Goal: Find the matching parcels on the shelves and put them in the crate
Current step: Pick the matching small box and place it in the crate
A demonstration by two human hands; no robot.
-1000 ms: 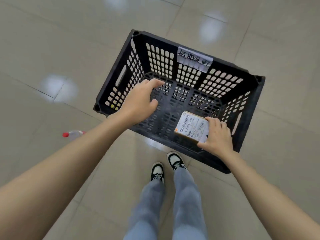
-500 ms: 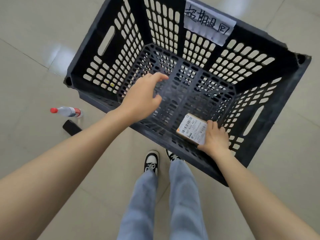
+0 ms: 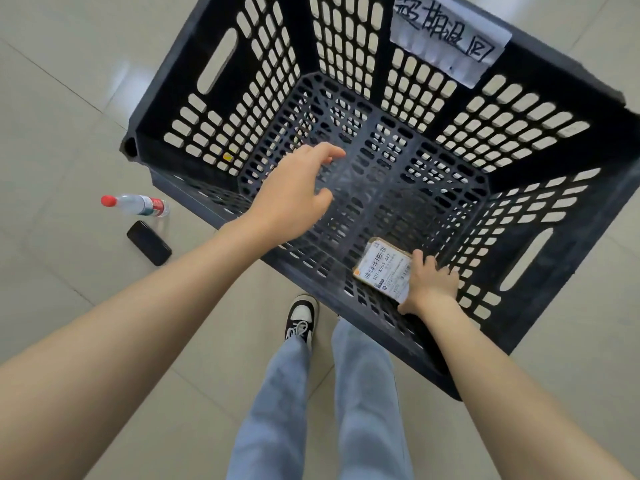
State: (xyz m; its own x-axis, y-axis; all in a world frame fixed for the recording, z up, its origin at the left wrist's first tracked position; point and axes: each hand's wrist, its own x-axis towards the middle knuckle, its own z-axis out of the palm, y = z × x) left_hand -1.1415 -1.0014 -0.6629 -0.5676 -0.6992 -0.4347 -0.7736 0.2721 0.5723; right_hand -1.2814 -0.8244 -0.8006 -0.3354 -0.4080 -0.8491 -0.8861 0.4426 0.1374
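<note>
A black slatted plastic crate (image 3: pixel 221 109) stands on the tiled floor in front of me, a handwritten paper label (image 3: pixel 446 36) on its far wall. Deep inside, near its front right corner, my right hand (image 3: pixel 431 284) grips a small brown cardboard parcel (image 3: pixel 381 266) with a white barcode label, low over the crate's bottom. Whether the parcel rests on the bottom I cannot tell. My left hand (image 3: pixel 292 199) hovers over the crate's near left side, fingers spread, holding nothing.
A water bottle (image 3: pixel 138 205) with a red cap lies on the floor left of the crate, a black phone (image 3: pixel 149 242) beside it. My legs in jeans and one sneaker (image 3: pixel 302 317) are just below the crate's near edge.
My view has moved closer to the crate. My right hand has lowered the parcel deeper toward the crate's bottom. My left hand stays spread over the near left side.
</note>
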